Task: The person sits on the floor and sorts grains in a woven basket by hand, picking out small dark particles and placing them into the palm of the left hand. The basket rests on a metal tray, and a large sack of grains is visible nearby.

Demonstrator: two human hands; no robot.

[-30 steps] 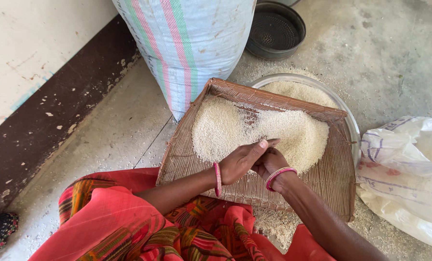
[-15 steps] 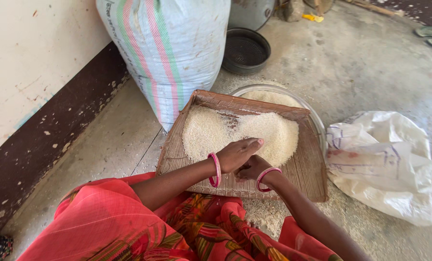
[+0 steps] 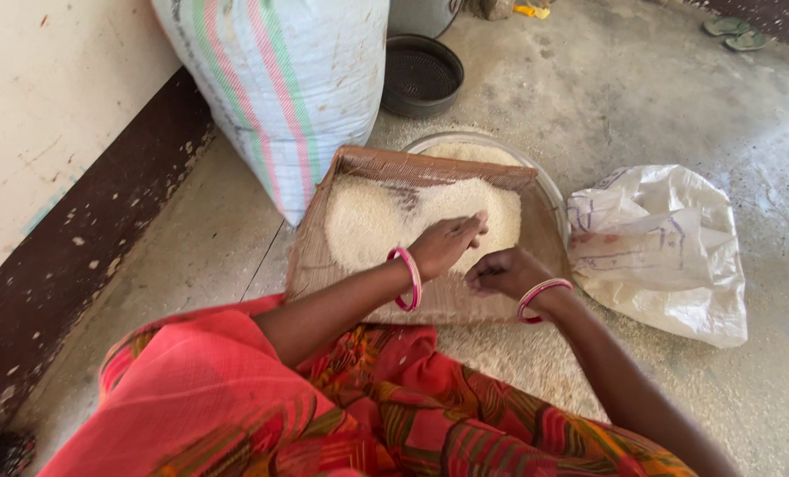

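Both hands have parted: I see left hand (image 3: 446, 243) flat on the rice (image 3: 372, 221), right hand (image 3: 503, 272) fisted, contents hidden, over the tray (image 3: 545, 247).

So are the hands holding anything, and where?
Cannot be told. The left hand rests fingers-down on the rice; the right hand is curled shut over the woven tray.

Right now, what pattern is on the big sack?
White sack with pink and green stripes, head view.
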